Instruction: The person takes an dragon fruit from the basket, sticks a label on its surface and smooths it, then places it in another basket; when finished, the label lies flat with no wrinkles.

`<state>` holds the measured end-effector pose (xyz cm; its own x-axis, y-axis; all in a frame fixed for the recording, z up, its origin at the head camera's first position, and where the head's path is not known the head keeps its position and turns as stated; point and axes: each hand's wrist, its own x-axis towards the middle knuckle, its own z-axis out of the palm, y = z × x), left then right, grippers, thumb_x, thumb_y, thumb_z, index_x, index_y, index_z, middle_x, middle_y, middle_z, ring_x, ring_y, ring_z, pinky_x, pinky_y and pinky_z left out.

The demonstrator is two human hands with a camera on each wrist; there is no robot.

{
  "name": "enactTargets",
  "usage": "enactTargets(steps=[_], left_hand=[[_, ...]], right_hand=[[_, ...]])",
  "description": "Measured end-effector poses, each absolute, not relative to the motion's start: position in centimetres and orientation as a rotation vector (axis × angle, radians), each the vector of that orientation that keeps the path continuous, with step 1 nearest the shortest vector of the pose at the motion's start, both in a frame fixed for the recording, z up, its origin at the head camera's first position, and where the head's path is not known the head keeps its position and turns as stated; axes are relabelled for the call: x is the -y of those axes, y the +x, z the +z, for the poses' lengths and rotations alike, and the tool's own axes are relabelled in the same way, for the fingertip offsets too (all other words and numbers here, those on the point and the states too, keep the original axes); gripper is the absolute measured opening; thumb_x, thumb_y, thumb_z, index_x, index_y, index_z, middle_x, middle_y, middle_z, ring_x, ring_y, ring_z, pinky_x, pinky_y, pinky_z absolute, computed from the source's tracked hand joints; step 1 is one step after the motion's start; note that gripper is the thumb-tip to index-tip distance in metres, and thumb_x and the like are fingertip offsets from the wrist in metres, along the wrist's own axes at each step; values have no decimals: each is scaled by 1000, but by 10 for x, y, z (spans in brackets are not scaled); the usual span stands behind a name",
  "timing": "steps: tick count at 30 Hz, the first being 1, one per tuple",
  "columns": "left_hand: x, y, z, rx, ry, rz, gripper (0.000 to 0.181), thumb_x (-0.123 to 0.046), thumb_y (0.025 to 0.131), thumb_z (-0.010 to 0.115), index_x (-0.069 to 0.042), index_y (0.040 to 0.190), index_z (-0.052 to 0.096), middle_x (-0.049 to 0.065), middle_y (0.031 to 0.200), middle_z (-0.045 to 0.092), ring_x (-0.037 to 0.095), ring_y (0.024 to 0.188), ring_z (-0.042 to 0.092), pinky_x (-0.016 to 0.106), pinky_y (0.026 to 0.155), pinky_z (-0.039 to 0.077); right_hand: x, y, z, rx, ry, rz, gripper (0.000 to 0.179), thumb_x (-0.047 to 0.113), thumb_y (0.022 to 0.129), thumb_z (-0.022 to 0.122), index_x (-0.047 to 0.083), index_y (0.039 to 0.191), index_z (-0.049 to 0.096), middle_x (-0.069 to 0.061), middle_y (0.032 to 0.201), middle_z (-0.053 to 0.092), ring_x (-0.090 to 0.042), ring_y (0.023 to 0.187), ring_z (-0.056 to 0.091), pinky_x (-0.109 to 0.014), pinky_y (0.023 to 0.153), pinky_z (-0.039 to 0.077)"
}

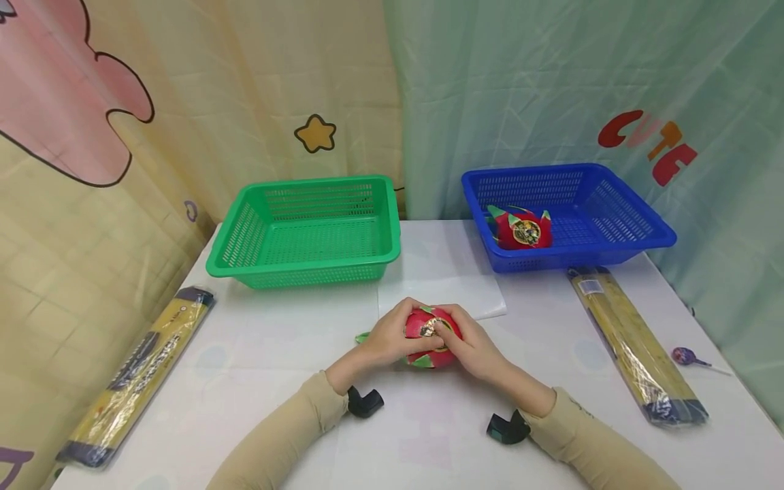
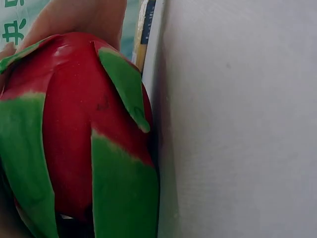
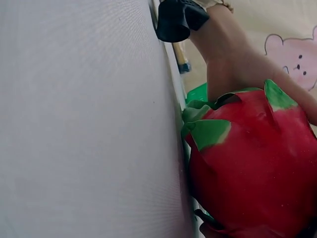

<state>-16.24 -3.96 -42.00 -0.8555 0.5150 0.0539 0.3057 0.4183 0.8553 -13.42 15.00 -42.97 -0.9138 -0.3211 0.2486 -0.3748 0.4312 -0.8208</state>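
A red dragon fruit (image 1: 432, 359) with green-tipped scales sits low over the near middle of the white table, gripped from both sides. My left hand (image 1: 387, 338) wraps its left side and my right hand (image 1: 480, 348) its right. The right thumb lies over a gold and dark sticker (image 1: 430, 329) on the fruit's upper face. Close up in the left wrist view, the dragon fruit (image 2: 69, 134) shows long green scales beside the tabletop. Across the dragon fruit (image 3: 252, 158) in the right wrist view, the left hand (image 3: 233, 69) is visible. Some fingertips are hidden.
A green basket (image 1: 306, 262) stands at the back left. In the blue basket (image 1: 612, 255) at the back right lies another stickered dragon fruit (image 1: 527, 231). Long yellow packages (image 1: 143, 374) flank the table, with a lollipop (image 1: 684, 356) at the right. A white sheet (image 1: 441, 286) lies between the baskets.
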Motion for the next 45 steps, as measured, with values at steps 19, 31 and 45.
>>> enactTargets(steps=[19,31,45], left_hand=[[43,-163,-421,-2525,977,1315,46,-47,89,53,-10,116,47,0,104,52,11,89,52,24,68,49],[42,-162,-420,-2584,921,1293,36,-36,102,30,-10,116,49,1,105,52,13,94,49,30,81,43],[38,-161,-423,-2591,790,1438,28,-45,96,45,-18,96,51,-6,88,53,10,77,52,28,61,46]], right_hand=[[-141,-133,-425,2603,388,1587,25,30,97,51,12,113,57,-3,106,61,-18,92,56,-38,81,47],[-141,-135,-428,2510,334,1658,34,25,104,33,8,109,62,-4,96,63,-17,85,56,-33,75,47],[-166,-145,-421,2770,944,1999,63,23,89,65,24,140,28,-11,124,45,-29,108,49,-40,84,48]])
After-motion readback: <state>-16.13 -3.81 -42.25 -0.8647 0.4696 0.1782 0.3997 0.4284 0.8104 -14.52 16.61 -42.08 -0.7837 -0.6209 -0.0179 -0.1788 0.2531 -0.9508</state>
